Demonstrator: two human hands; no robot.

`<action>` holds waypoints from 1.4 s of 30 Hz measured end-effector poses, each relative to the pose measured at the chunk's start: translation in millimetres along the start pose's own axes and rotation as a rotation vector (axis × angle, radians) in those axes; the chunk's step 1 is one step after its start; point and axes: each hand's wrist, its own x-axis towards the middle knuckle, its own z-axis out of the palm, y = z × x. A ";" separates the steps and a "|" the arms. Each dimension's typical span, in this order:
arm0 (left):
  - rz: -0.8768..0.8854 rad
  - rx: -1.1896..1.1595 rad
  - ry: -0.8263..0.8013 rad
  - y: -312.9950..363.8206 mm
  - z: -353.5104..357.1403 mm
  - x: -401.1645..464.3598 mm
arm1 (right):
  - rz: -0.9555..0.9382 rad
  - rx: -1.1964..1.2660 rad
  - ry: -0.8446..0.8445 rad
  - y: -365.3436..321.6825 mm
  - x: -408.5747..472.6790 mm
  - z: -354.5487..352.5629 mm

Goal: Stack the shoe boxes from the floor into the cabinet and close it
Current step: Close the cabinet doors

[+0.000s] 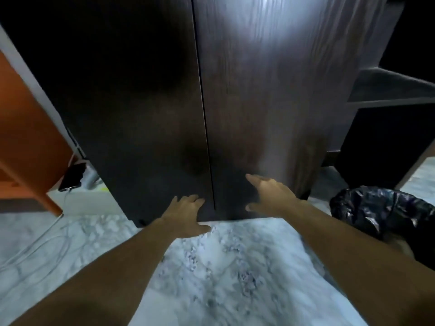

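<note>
A tall dark wood cabinet [164, 102] fills the middle of the view, with both doors shut and a thin seam between them. My left hand [186, 212] lies flat with straight fingers against the bottom of the left door [131, 128]. My right hand [270, 194] presses its spread fingers on the lower part of the right door [270, 102]. Neither hand holds anything. No shoe box is in view; the cabinet's inside is hidden behind the doors.
A black bin bag [383, 210] sits on the marble floor [223, 267] at the right. Dark shelves [388, 90] stand beyond it. An orange furniture piece [26, 142] is at the left, with a black phone [71, 176] and white cables [35, 250] below it.
</note>
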 end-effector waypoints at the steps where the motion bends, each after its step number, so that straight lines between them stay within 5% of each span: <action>1: -0.035 -0.019 -0.027 2.2 5.9 -1.0 | -0.013 0.016 -0.015 6.0 0.2 6.1; 8: -0.176 -0.221 -0.045 17.3 88.7 -3.8 | -0.014 -0.016 -0.127 37.1 -6.9 73.5; 14: -0.151 -0.161 -0.093 28.7 169.3 -25.9 | 0.009 -0.035 -0.150 46.6 -42.4 131.4; 30: -0.252 -0.308 0.000 39.0 224.7 -73.9 | 0.069 -0.011 -0.329 59.9 -114.8 201.6; 42: -0.415 -0.355 0.049 31.8 294.0 -66.0 | 0.075 0.054 -0.161 50.3 -91.5 280.8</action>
